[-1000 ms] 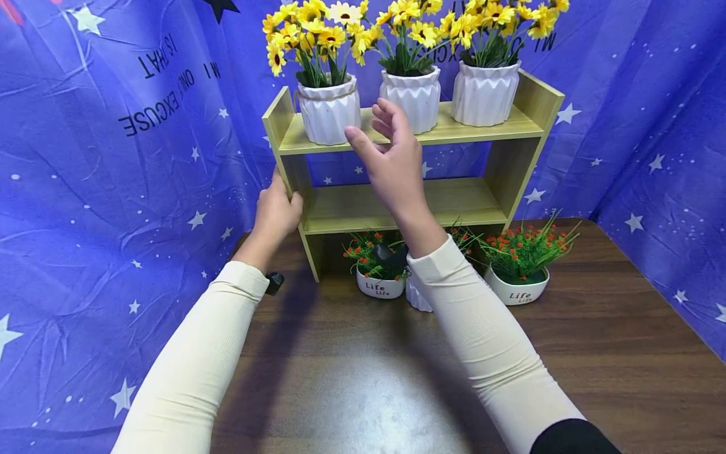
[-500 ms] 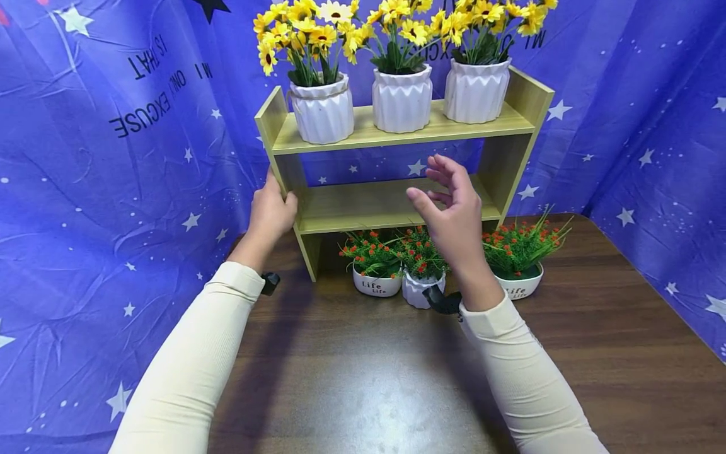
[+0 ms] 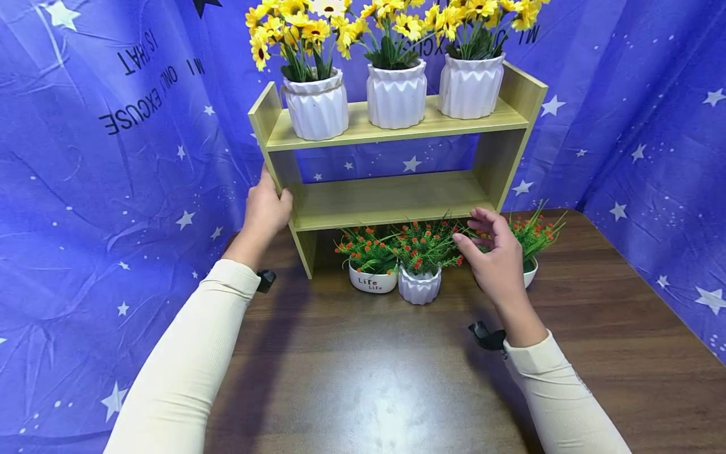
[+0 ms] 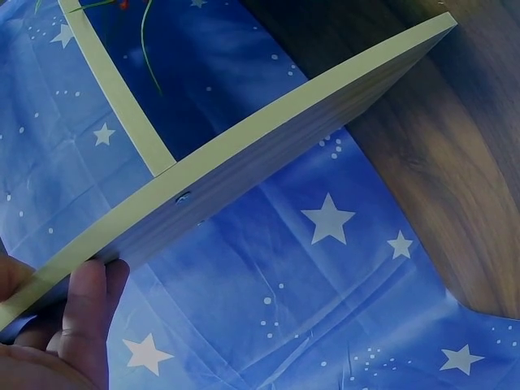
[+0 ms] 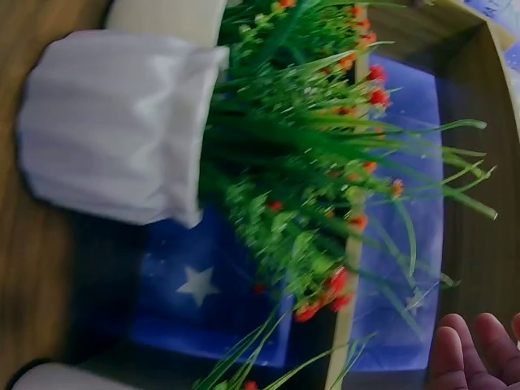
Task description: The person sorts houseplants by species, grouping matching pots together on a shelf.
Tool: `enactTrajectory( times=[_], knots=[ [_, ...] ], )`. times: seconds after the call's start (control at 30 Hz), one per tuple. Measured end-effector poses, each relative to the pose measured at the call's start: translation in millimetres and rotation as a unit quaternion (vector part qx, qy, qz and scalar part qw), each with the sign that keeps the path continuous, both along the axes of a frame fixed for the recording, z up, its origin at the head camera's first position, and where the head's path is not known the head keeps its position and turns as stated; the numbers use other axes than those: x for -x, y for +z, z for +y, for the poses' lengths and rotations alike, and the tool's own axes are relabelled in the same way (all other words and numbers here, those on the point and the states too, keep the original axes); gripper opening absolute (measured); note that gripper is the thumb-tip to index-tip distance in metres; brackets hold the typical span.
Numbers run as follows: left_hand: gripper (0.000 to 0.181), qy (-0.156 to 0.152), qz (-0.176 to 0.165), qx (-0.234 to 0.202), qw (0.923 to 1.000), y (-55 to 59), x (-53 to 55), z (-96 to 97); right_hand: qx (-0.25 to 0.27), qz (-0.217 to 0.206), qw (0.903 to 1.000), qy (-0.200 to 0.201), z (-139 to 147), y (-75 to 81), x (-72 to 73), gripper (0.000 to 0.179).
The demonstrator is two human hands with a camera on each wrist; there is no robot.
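Down from the top tier [image 3: 357, 120], our right hand [image 3: 496, 261] now hangs before the right end of the shelf unit [image 3: 397, 195], thumb and fingers loosely curved apart, holding nothing; whether a fingertip grazes wood we cannot tell. As a second ago, our left hand [image 3: 268, 208] grips the left side panel [image 3: 288, 173] between thumb and fingers. Three yellow-flowered pots [image 3: 397, 98] stand upright in a row up top, a part we judge done. Near the unit's foot, three red-flowered plants sit on the table [image 3: 351, 353]: an oval pot [image 3: 372, 281] at left, a ruffled pot [image 3: 420, 287] at centre, a right pot [image 3: 530, 272] partly hidden behind our hand. We read the arranging as well along, its finish uncertain.
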State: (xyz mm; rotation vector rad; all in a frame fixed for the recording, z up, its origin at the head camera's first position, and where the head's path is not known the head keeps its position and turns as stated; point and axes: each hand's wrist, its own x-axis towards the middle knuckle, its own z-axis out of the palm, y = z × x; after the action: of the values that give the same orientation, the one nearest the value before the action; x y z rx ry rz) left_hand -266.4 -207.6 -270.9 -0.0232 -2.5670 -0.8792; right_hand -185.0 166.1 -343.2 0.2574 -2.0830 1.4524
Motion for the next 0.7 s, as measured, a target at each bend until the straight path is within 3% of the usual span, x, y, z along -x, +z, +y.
enactTrajectory(
  times=[0.3,0.7],
  knots=[
    [0.056,0.001,-0.006,-0.002,1.0,2.4,-1.5,0.7,-0.038,-0.023,0.9961,-0.076,31.5,-15.9,-12.6,0.057],
    [0.055,0.001,-0.006,-0.001,1.0,2.7,-2.0,1.1,0.011,-0.053,0.9853,-0.162,82.5,-41.9,-23.4,0.054]
  ],
)
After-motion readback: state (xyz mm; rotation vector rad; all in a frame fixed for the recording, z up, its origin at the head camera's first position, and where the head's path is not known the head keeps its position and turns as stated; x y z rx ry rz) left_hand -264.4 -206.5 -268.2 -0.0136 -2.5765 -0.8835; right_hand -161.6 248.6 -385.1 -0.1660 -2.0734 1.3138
